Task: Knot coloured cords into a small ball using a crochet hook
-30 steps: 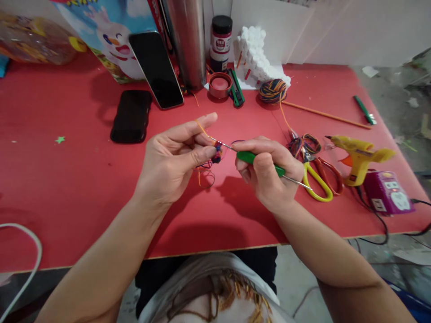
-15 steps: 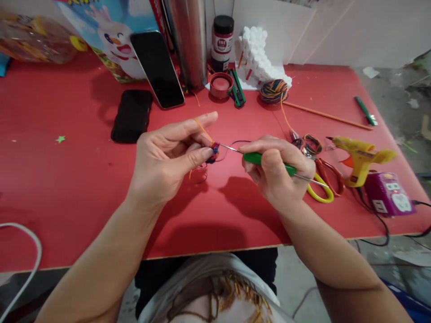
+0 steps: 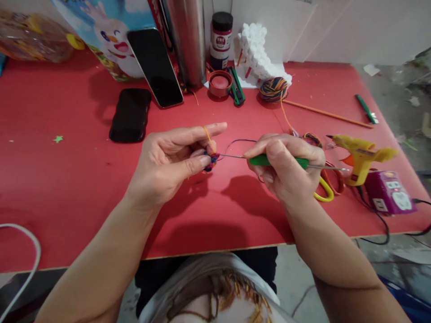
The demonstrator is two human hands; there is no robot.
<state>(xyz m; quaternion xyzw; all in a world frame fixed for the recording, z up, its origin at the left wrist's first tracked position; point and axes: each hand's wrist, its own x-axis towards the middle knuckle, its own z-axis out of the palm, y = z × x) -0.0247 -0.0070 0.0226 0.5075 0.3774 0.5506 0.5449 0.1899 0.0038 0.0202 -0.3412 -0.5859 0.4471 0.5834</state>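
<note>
Between thumb and fingers, my left hand (image 3: 171, 161) pinches a small multicoloured crochet piece (image 3: 211, 161), partly hidden by the thumb. Orange yarn (image 3: 207, 133) loops over its outstretched index finger and runs down to the piece. My right hand (image 3: 289, 166) is closed round the green handle of a crochet hook (image 3: 279, 161). The hook's thin metal shaft points left, its tip at the edge of the crochet piece. A dark purple strand arcs between the piece and my right hand. The striped yarn ball (image 3: 273, 89) lies farther back, an orange strand trailing from it.
Right of my right hand are yellow-handled scissors (image 3: 323, 190), a yellow glue gun (image 3: 360, 157) and a purple box (image 3: 390, 193). Toward the back stand a phone (image 3: 155, 67), a steel flask (image 3: 188, 42) and a jar (image 3: 221, 40). A green cutter (image 3: 237, 87) and a wooden stick (image 3: 328, 113) lie there too.
The hook has swung from a slant to nearly level, and my right hand has shifted slightly right. My left index finger and the crochet piece have dipped a little.
</note>
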